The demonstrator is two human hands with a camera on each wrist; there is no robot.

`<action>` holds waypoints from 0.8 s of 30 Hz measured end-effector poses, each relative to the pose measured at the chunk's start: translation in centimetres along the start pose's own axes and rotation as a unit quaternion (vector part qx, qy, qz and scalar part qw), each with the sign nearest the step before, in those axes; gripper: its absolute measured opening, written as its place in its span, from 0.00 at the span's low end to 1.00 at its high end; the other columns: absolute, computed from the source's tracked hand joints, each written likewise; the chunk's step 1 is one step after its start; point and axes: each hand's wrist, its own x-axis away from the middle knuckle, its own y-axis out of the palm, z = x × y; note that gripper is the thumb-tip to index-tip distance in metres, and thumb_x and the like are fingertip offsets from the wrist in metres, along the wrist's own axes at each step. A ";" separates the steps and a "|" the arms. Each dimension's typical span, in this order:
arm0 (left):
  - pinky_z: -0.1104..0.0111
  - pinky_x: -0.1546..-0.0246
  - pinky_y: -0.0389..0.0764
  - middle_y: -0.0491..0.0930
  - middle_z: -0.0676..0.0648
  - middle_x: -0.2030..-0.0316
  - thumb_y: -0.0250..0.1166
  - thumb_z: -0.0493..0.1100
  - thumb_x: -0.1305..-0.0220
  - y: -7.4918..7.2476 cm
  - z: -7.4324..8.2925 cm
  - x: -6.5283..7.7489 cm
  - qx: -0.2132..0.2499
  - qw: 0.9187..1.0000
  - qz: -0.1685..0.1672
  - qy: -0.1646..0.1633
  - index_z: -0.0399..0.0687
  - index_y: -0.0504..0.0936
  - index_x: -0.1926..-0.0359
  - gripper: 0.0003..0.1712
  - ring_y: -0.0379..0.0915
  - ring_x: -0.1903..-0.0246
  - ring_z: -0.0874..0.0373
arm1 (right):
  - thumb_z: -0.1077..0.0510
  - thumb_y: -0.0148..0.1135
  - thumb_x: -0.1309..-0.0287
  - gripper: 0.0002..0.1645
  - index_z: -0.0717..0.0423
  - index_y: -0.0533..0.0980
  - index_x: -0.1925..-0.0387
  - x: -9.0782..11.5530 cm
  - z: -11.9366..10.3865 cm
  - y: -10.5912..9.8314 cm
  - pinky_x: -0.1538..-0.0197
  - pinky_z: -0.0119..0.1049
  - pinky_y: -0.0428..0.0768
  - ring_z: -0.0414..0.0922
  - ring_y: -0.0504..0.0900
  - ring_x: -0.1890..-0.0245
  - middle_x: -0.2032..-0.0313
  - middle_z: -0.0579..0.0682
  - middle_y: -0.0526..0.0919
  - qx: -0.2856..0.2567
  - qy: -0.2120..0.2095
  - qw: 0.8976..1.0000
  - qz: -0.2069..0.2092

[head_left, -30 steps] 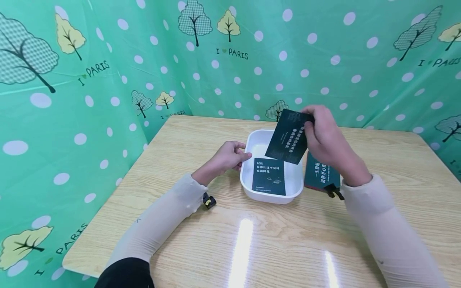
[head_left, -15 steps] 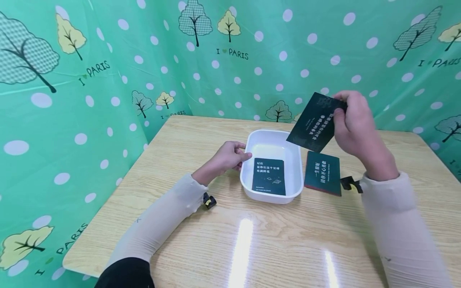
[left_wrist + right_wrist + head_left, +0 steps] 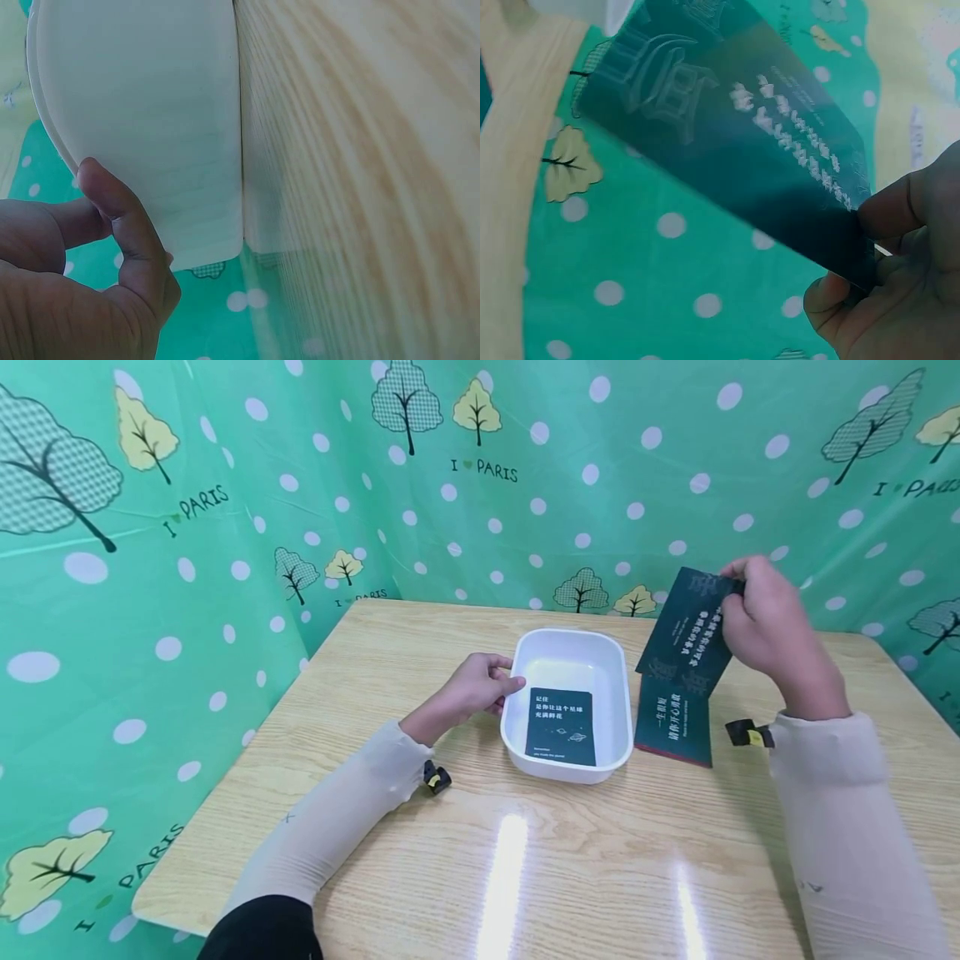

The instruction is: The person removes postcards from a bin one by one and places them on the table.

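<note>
My right hand (image 3: 772,627) pinches a thin dark green booklet (image 3: 686,627) by its upper right corner, between thumb and fingers. White lettering and an embossed building pattern show on the booklet's face in the right wrist view. It hangs tilted, overlapping the far end of another dark green booklet (image 3: 672,731) with a red lower edge, which lies on the table. My left hand (image 3: 476,685) grips the left side of a white plastic tub (image 3: 573,672), thumb at the rim and fingers against the outer wall. Inside the tub's near half lies a dark green booklet (image 3: 561,731) with white lettering.
The tub stands on a light wood table (image 3: 420,852), left of the booklet lying there. A green curtain (image 3: 315,510) with trees and dots hangs behind and to the left. Small black clips (image 3: 435,778) sit by both cuffs.
My right hand has carried its booklet rightward from over the tub, rising and then lowering slightly behind the booklet on the table. The left hand and tub have stayed in place.
</note>
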 end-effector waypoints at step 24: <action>0.66 0.75 0.84 0.76 0.43 0.66 0.65 0.43 0.34 0.0 -0.2 -0.2 -0.012 1.000 0.002 0.000 0.41 0.69 0.37 0.27 0.77 0.74 0.54 | 0.59 0.32 0.27 0.22 0.72 0.61 0.43 -0.8 6.5 4.0 0.54 0.58 0.72 0.62 0.68 0.54 0.50 0.70 0.67 0.016 0.060 0.973 -0.225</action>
